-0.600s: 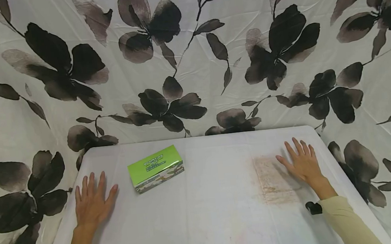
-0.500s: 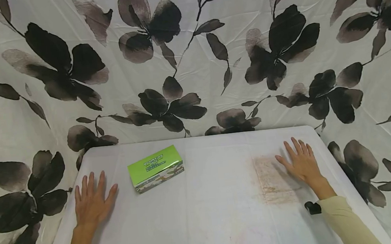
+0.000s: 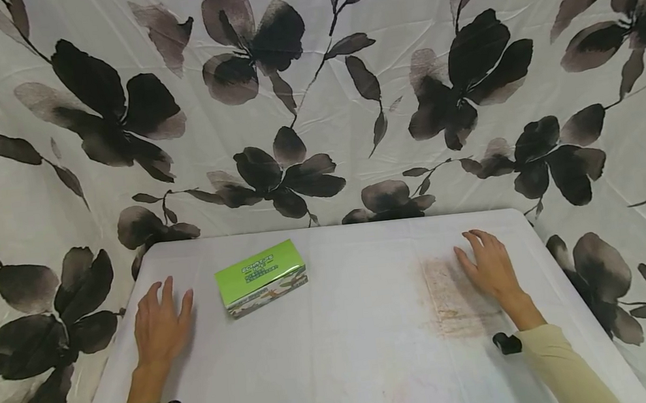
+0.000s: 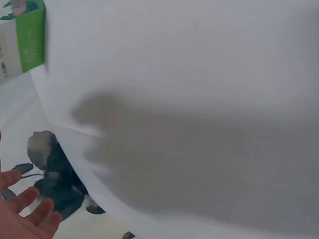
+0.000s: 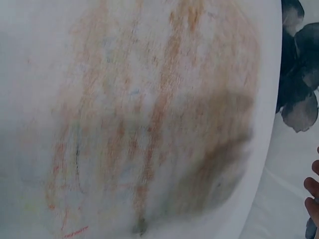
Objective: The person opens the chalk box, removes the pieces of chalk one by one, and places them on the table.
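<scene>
Left hand [image 3: 161, 327] and right hand [image 3: 491, 268], both empty with fingers loosely bent, hang over the desk [image 3: 360, 329] as I watch remotely. Near the left hand, untouched, the green box [image 3: 262, 277] lies flat, turned askew, presumably for stability and easy reach.

High head view facing forward-down, close downward wrist views, tabletop [image 3: 348, 330] in all

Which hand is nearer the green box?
The left hand, a short gap from the green box; the right hand is much farther off, by the brownish stain.
</scene>
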### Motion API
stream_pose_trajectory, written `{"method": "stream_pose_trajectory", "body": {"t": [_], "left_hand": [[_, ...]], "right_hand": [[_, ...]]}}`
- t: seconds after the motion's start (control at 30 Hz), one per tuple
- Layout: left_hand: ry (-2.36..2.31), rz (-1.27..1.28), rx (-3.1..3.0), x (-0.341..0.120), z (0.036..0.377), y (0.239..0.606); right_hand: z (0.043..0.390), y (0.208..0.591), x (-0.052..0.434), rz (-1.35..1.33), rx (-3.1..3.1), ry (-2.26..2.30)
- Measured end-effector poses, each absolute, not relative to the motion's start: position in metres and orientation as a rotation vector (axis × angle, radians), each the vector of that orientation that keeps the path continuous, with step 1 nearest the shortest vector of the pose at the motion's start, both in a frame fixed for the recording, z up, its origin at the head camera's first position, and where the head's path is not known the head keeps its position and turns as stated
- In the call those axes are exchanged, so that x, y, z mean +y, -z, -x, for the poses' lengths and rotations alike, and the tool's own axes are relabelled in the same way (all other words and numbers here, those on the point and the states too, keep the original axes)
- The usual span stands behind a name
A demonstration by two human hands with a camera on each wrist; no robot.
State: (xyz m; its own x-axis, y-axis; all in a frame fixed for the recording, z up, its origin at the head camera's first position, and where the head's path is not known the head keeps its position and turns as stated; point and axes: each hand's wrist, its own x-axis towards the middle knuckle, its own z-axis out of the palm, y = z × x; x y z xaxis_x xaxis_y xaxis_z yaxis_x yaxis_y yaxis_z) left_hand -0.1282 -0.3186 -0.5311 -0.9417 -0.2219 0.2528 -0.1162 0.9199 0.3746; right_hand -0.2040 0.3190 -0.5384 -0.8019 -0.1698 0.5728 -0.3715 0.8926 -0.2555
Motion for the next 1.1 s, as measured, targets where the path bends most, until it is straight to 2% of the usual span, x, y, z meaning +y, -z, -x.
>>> {"method": "stream_pose_trajectory", "body": {"t": [0.33, 1.1], "left_hand": [[0.720, -0.407, -2.807, -0.290, 0.138, 0.520], [1.039, -0.393, -2.652, -0.248, 0.145, 0.527]], "right_hand": [[0.205, 0.534, 0.300, -0.372, -2.480, -0.620], [0.208, 0.531, 0.247, -0.324, -2.574, -0.900]]}}
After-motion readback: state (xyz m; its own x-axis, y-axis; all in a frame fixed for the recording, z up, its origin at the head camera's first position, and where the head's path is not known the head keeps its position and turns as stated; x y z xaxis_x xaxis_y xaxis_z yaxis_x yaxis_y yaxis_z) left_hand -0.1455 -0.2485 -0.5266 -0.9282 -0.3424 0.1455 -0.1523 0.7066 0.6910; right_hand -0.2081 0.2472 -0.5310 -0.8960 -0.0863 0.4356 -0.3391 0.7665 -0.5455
